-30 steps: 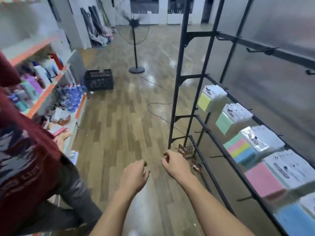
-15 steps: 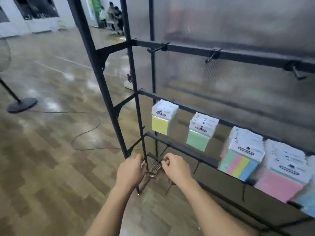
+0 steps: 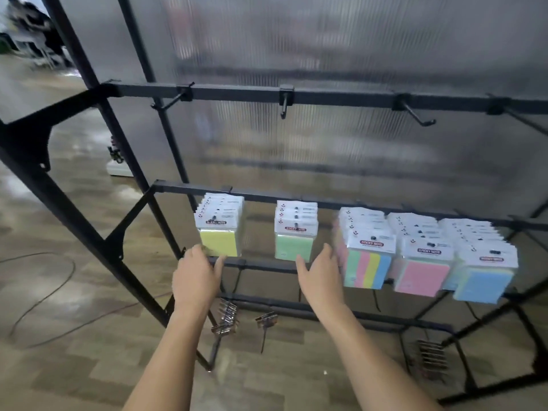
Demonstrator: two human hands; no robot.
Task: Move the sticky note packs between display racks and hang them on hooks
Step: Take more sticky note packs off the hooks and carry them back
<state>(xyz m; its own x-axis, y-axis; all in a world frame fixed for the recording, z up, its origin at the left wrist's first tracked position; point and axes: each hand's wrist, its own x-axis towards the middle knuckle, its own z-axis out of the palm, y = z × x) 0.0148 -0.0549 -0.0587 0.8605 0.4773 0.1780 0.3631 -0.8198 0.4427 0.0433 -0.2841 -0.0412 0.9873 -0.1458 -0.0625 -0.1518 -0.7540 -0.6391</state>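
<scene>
A black display rack faces me. Several bundles of sticky note packs hang from its middle bar: yellow packs, green packs, striped multicolour packs, pink packs and blue packs. My left hand reaches up with its fingers at the lower left edge of the yellow packs. My right hand is raised between the green and multicolour packs, fingers straight, holding nothing. The top bar carries bare hooks.
Small metal clips hang on the rack's lower hooks, with more clips at the lower right. A frosted ribbed panel backs the rack. A cable loops over the wooden floor at left.
My view has swung right and closer to the rack. Both hands rose from the low clips up to the middle bar, the left to the yellow packs, the right beside the green ones.
</scene>
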